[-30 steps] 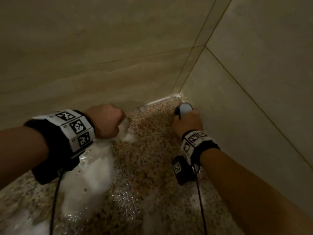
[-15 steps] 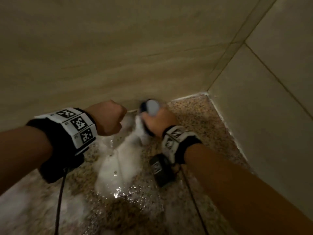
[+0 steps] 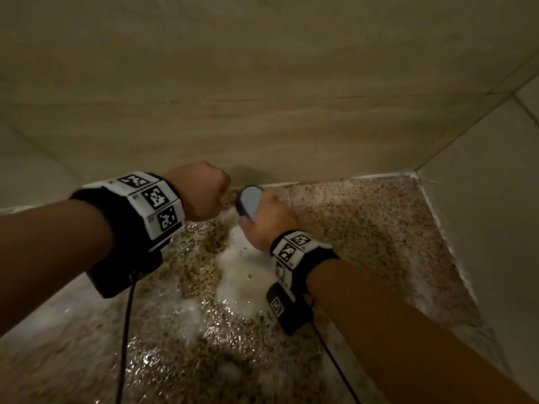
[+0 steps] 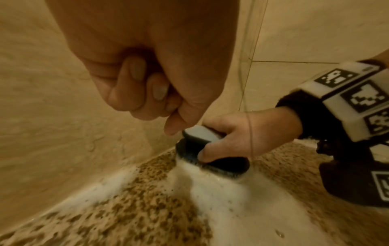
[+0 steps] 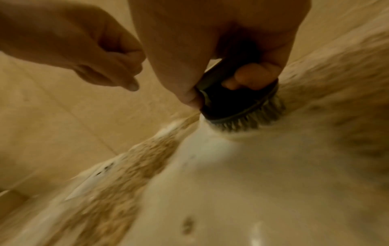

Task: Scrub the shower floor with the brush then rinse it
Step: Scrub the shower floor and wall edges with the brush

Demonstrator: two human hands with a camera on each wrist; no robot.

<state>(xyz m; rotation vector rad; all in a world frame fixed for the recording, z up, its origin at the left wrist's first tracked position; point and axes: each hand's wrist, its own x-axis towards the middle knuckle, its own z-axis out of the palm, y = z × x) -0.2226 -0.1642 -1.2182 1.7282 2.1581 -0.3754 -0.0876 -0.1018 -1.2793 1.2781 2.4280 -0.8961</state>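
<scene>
Brush (image 4: pixel 212 156) gripped by right hand (image 4: pixel 248 133), beside fisted left hand (image 4: pixel 147 69).

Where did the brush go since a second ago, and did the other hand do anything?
The right hand slid the brush out of the corner, leftward along the wall's foot, to just beside the left hand. The foam now trails behind the brush. The right hand kept its grip; the left hand stayed a closed fist, holding nothing.
</scene>
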